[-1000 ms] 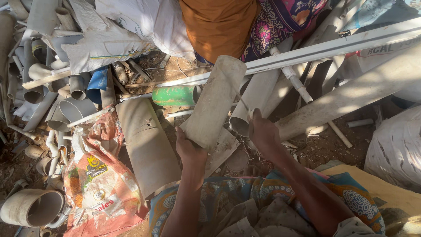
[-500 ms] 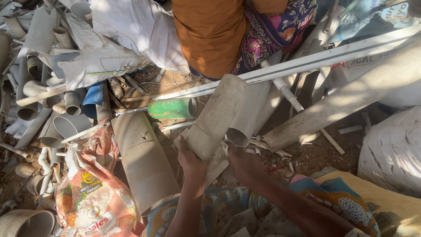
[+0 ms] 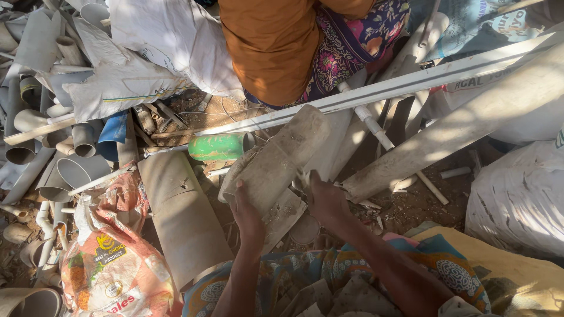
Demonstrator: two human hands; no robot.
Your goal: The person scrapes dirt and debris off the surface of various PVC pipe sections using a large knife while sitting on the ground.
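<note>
My left hand grips the lower end of a dusty beige pipe piece that slants up to the right. My right hand is closed on that pipe's broken right edge; what lies under its fingers is hidden. Beneath the pipe lies a flat broken pipe shard, with a small round cap beside it on the ground. My patterned cloth-covered lap fills the bottom of the view.
A person in an orange garment stands just beyond. A long white strip crosses above a green pipe. A wide beige pipe, a printed orange sack, grey pipe offcuts and a white sack crowd around.
My right hand has moved left and closed against the pipe's side; the small round fitting seen at its fingers earlier is out of sight. The left hand keeps its grip.
</note>
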